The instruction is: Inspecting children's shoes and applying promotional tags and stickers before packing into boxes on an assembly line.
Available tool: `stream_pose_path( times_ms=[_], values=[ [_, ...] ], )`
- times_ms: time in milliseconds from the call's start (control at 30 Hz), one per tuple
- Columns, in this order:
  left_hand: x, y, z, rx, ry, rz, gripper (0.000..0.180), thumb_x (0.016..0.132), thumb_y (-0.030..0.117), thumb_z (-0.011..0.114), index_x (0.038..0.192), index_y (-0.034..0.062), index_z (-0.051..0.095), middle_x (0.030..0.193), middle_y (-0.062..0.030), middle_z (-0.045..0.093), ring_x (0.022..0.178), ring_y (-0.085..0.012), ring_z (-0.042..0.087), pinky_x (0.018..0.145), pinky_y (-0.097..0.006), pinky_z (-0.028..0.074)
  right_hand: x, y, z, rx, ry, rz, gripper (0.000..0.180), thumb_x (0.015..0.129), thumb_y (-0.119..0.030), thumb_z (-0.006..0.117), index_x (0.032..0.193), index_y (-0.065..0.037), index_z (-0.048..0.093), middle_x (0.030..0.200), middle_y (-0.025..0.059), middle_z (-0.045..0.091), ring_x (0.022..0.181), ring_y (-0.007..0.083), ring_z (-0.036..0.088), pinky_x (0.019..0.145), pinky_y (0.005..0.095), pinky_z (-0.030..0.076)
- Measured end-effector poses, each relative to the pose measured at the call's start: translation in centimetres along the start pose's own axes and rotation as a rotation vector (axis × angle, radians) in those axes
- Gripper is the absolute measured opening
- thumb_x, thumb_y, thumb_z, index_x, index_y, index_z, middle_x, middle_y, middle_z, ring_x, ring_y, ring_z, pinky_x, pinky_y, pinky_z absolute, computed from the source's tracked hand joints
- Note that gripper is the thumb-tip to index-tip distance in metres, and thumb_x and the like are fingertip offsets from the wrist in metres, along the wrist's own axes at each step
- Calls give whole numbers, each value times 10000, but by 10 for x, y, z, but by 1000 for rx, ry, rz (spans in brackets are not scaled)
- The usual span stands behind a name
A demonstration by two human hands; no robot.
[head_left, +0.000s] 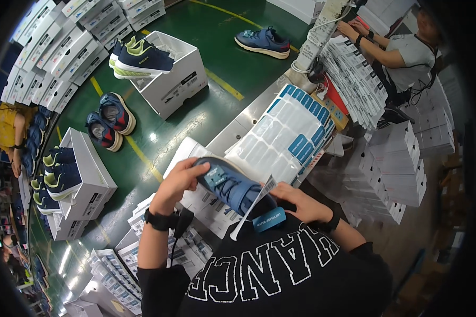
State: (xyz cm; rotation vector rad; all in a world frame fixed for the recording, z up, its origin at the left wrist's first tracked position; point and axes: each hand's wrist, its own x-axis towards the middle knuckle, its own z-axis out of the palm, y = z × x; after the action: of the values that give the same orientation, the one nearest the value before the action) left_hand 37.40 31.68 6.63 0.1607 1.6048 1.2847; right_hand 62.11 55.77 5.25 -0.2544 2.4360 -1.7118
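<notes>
In front of my chest I hold a blue lace-up sneaker (228,186), tilted, its toe toward my left. My left hand (175,182) is closed round the toe, thumb on top beside a teal sticker (215,176). At the heel end my right hand (305,205) grips the shoe, its fingertips partly hidden behind it. A white paper tag (254,205) stands out from the heel side, seen nearly edge-on. Below it hangs a small teal tag (269,219). Just beyond the shoe lie sheets of white and teal stickers (285,134).
Ahead, a green surface (206,47) with yellow lines bears a single blue sneaker (263,42), navy-and-red shoes (111,120) and white boxes (182,90) with navy-and-lime shoes (143,59). Stacked shoeboxes (53,47) fill the far left. A co-worker (407,61) works at the right, near flattened boxes (354,74).
</notes>
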Motion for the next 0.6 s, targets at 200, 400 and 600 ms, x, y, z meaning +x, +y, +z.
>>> stream_pose_path(
  times_ms=[200,400,600],
  values=[
    [-4,42,-6,-112,2,79,250,907,319,683,940,73,653,684,64,471,522,-26,304,458,-206,222,14,-51,-20,214,79,33,835,729,-138,761,1464,-16,384,1338,192,519,1266,321,474,1065,394,367],
    [-44,36,22,-75,109,299,272,968,301,607,1028,37,635,708,71,478,554,-15,355,478,-189,267,23,-74,-14,-277,411,-71,819,608,-296,908,1260,15,522,1146,160,625,1023,340,611,906,403,469],
    [-28,3,48,50,347,552,462,1013,278,530,1350,-32,478,801,-22,577,667,-87,533,611,-250,448,15,-44,26,-448,553,-119,799,638,-382,896,1201,37,514,1022,202,623,871,382,626,778,422,514]
  ],
)
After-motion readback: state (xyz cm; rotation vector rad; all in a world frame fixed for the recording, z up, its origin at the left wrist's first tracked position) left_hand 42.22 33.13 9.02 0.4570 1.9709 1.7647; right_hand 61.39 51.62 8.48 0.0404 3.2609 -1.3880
